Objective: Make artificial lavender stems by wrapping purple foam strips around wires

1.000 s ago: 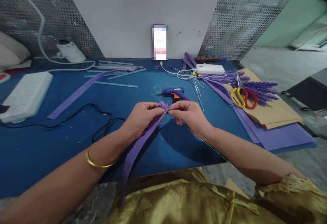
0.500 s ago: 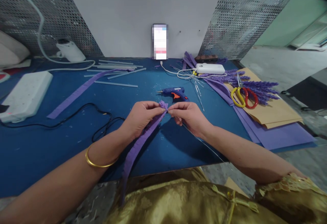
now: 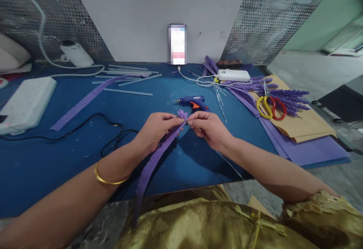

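My left hand (image 3: 159, 129) pinches a long purple paper strip (image 3: 154, 162) close to its upper end, where the paper is gathered into a small ruffled tuft (image 3: 182, 114). The strip's free end hangs down past the table's front edge. Right beside it, my right hand (image 3: 208, 126) is closed in a pinch at the base of the tuft, on a thin wire (image 3: 231, 164) that trails under the palm toward the table edge. Both sets of fingertips nearly touch. Just beyond them lies a blue glue gun (image 3: 193, 101) with an orange trigger.
Clear glue sticks (image 3: 129, 91) and another purple strip (image 3: 85, 103) lie left, near a white power strip (image 3: 31, 103) and black cord. Loose wires (image 3: 220, 101), a power bank (image 3: 234, 75), scissors (image 3: 269, 108), purple lavender-like stems (image 3: 292, 99) and brown paper (image 3: 309, 129) lie right. A phone (image 3: 177, 44) leans behind.
The ruffled tuft looks slightly fuller and turned between my fingers. The wire's trailing end has shifted a little, and both hands stay in nearly the same place.
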Demonstrator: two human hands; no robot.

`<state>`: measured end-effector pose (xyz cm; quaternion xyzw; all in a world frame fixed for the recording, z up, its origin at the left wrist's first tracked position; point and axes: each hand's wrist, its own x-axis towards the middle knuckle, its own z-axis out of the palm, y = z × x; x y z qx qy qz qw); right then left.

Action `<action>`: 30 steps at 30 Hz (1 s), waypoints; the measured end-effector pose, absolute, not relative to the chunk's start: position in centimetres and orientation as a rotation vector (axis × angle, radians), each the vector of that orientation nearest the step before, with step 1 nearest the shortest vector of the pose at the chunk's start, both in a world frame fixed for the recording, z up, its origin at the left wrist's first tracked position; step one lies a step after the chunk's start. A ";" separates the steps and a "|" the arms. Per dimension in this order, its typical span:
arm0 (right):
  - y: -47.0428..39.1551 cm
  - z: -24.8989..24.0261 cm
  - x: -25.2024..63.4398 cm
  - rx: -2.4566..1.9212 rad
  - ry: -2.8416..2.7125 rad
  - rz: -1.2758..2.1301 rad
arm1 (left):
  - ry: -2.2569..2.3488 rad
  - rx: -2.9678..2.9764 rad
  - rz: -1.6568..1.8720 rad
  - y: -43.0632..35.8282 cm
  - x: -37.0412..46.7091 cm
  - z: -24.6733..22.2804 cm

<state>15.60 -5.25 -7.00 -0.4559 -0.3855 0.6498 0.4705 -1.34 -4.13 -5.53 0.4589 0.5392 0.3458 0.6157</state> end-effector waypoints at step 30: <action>-6.0 -6.0 15.8 -1.205 -2.092 -0.066 | 1.165 0.982 0.949 -4.6 -0.5 -4.8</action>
